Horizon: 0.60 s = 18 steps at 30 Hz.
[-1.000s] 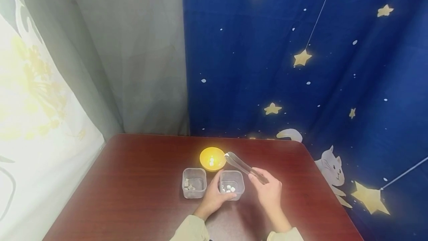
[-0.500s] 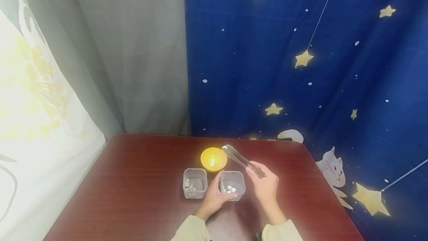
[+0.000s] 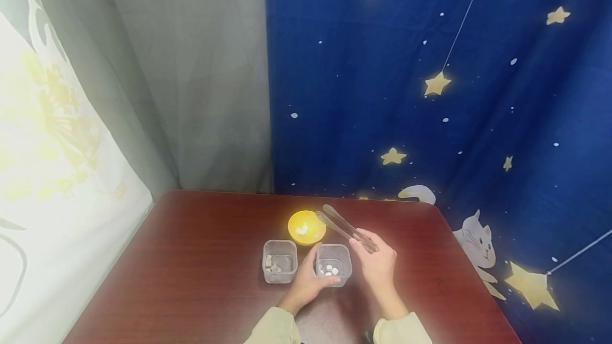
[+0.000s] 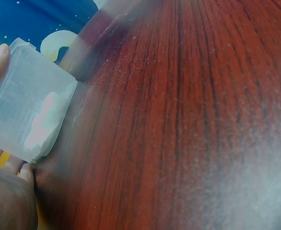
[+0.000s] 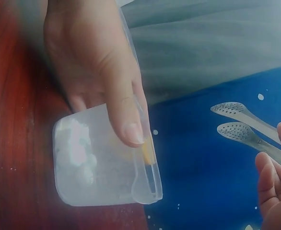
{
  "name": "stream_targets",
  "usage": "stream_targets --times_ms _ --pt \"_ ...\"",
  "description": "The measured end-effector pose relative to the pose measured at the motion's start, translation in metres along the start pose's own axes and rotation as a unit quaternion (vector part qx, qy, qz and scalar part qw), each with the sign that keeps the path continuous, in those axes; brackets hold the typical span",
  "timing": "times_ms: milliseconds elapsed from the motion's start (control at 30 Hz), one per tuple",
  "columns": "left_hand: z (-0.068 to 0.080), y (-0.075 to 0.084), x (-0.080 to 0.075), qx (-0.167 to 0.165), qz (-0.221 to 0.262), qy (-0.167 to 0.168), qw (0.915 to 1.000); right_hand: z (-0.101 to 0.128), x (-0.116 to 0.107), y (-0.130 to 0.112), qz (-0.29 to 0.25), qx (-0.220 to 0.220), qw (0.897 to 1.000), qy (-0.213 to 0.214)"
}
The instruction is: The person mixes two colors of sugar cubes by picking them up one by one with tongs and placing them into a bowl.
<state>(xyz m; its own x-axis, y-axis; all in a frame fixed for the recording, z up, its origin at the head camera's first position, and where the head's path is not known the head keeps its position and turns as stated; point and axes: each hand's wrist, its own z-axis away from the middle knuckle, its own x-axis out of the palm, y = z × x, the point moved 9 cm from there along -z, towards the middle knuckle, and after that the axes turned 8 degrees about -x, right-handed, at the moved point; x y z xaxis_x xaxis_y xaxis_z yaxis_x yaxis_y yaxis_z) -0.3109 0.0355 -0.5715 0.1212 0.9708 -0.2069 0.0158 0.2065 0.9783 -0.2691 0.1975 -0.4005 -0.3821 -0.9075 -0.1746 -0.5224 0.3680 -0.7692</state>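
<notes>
My left hand (image 3: 306,283) holds a small clear plastic container (image 3: 337,252) by its side, thumb near the rim. Several small white pieces (image 3: 331,269) lie in its bottom. With my right hand (image 3: 379,263) I pinch metal tongs (image 3: 343,226), their tips spread apart at the right rim of a yellow bowl (image 3: 319,236). White pieces (image 3: 302,230) lie in the bowl. In the right wrist view, the perforated tips of the tongs (image 5: 234,130) have nothing between them. Only part of my right hand (image 5: 277,191) shows there.
A second clear container (image 3: 282,278) with several greyish-beige chunks (image 3: 272,265) stands left of my left hand. All of it is on a dark red wooden table (image 3: 201,259). Behind the table hang a grey curtain (image 3: 215,94) and a blue star-patterned curtain (image 3: 334,94).
The tongs moved up and left to the bowl's edge, then their tips spread. The white piece between them is gone from there, and the white pieces in the bowl look rearranged. My left hand stays put.
</notes>
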Motion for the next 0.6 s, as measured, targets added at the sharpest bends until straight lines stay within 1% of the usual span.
stream_targets --times_ms 200,467,533,600 --pt "0.000 0.001 -0.001 -0.002 -0.006 0.003 1.0000 0.004 -0.003 0.007 -0.006 0.023 1.000 -0.005" --pt "-0.001 -0.001 -0.001 0.003 -0.017 0.007 0.9998 0.010 -0.008 0.014 0.013 0.039 0.999 -0.022" --pt "-0.001 -0.001 -0.001 0.004 -0.020 0.009 0.9998 0.012 -0.009 0.019 0.017 0.051 0.998 -0.027" --pt "-0.001 -0.001 -0.001 0.003 -0.023 0.011 0.9997 0.015 -0.010 0.030 0.016 0.062 0.997 -0.031"
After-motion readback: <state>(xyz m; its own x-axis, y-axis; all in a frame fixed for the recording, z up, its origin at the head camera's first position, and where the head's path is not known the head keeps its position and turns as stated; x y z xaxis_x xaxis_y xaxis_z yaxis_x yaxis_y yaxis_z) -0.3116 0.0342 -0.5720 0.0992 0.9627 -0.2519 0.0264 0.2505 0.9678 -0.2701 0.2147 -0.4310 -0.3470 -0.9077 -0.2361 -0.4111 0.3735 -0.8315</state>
